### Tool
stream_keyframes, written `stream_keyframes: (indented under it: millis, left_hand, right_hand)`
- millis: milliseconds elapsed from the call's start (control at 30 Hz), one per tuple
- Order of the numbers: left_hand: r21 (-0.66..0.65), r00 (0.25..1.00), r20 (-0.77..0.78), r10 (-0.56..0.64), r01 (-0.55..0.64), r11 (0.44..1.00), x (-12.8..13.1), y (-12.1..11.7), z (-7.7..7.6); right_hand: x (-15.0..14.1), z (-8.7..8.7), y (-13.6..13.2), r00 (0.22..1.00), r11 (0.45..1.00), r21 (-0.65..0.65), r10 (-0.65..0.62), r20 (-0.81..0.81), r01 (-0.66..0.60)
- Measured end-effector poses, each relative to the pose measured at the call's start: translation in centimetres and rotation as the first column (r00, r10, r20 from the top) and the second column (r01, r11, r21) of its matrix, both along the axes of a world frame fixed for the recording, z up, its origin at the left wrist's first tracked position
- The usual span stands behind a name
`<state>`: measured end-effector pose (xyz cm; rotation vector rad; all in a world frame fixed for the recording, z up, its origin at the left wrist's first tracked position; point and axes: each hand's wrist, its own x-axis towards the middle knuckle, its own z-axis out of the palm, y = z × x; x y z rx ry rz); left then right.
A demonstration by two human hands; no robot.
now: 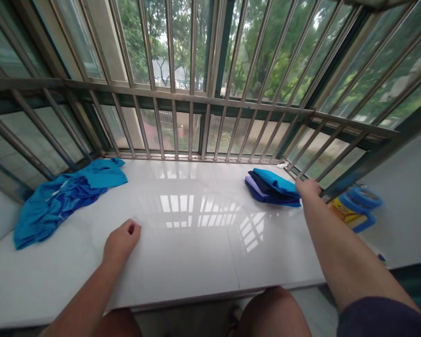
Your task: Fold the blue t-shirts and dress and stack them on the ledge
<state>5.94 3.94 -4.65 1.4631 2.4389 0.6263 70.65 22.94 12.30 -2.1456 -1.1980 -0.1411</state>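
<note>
My left hand [122,242] rests on the white marble sill [182,262] with its fingers curled and holds nothing. A crumpled blue garment [65,199] lies on the sill to the left, out of reach of that hand's fingers. My right hand [308,188] reaches to the right end of a neat stack of folded blue and purple clothes [270,188]. Its fingers meet the stack's edge, but I cannot see whether they grip it.
Metal window bars [196,93] and glass panes run along the sill's far side, with trees outside. A blue and yellow packaged item [354,210] sits beyond my right arm, against a white wall [407,159]. My knees show below the sill's front edge.
</note>
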Motion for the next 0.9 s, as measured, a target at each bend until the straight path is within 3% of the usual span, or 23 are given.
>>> stream_keyframes:
  millis: [100,167,233,300,367,433,567,733,800,900]
  left_hand:
    - [0.014,1.0,0.003,0.012,-0.012,1.0,0.3,-0.1,0.2]
    - [0.044,1.0,0.018,0.008,-0.009,0.999,0.6,-0.2,0.3]
    - [0.078,0.999,0.033,0.001,-0.003,0.997,0.7,-0.3,0.2]
    - [0.097,0.999,0.037,-0.002,-0.002,0.995,0.7,-0.2,0.2]
    - [0.103,0.999,0.034,-0.005,0.001,0.995,0.6,-0.2,0.1]
    - [0.111,0.999,0.038,-0.012,0.008,0.994,0.4,-0.2,0.0]
    - [0.127,0.998,0.053,-0.042,0.035,0.991,0.1,-0.4,-0.2]
    - [0.124,0.987,0.086,-0.134,0.122,0.985,-1.1,-0.3,-0.8]
    - [0.122,0.984,0.073,-0.163,0.153,0.981,-3.0,0.5,-0.5]
    - [0.136,0.99,-0.013,-0.144,0.144,0.98,-7.8,2.2,1.1]
  right_hand:
    - [-2.2,-2.7,-1.3,0.995,0.996,-0.001,0.092,0.035,-0.092]
    - [-5.3,-5.9,-3.8,0.959,0.963,0.018,0.264,0.1,-0.267]
    - [-9.2,-10.2,-7.9,0.846,0.864,-0.01,0.495,0.199,-0.503]
    - [-13.3,-14.7,-13.2,0.709,0.737,-0.142,0.675,0.206,-0.661]
    - [-17.2,-18.4,-18.1,0.649,0.661,-0.301,0.745,0.153,-0.687]
    - [-20.4,-20.4,-21.6,0.674,0.658,-0.412,0.727,0.129,-0.63]
    - [-23.4,-20.2,-23.7,0.744,0.722,-0.47,0.643,0.183,-0.508]
    - [-23.5,-19.0,-23.2,0.748,0.718,-0.491,0.639,0.181,-0.494]
    - [-23.5,-19.2,-23.2,0.749,0.72,-0.49,0.637,0.183,-0.492]
    - [-23.5,-19.6,-23.3,0.75,0.723,-0.486,0.635,0.187,-0.491]
